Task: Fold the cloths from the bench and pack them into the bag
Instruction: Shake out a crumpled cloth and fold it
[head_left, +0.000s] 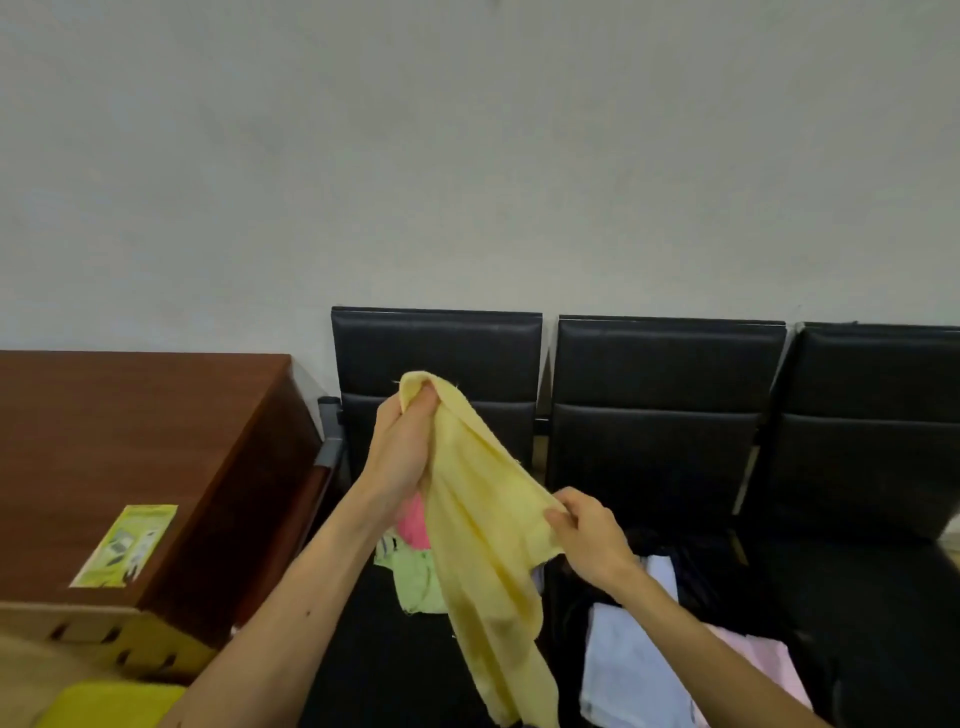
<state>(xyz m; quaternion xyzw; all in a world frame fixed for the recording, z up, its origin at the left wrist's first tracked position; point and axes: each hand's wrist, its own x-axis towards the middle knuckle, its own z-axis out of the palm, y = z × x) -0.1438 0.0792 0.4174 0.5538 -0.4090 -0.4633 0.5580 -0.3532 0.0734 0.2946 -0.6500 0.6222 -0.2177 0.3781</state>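
A pale yellow cloth (485, 525) hangs in the air above the black bench (660, 374). My left hand (402, 447) grips its top corner, raised in front of the left seat back. Lower and to the right, my right hand (589, 535) pinches the cloth's edge. On the left seat behind the cloth lie a pink cloth (414, 522) and a light green cloth (418, 579). A black bag (691, 566) sits on the middle seat with white cloth (626, 670) and pale pink cloth (766, 657) in it.
A brown wooden desk (130, 441) stands to the left of the bench, with a yellow-green leaflet (127, 545) on it. A cardboard box (104, 634) sits below the desk's near edge. A bare wall rises behind the bench.
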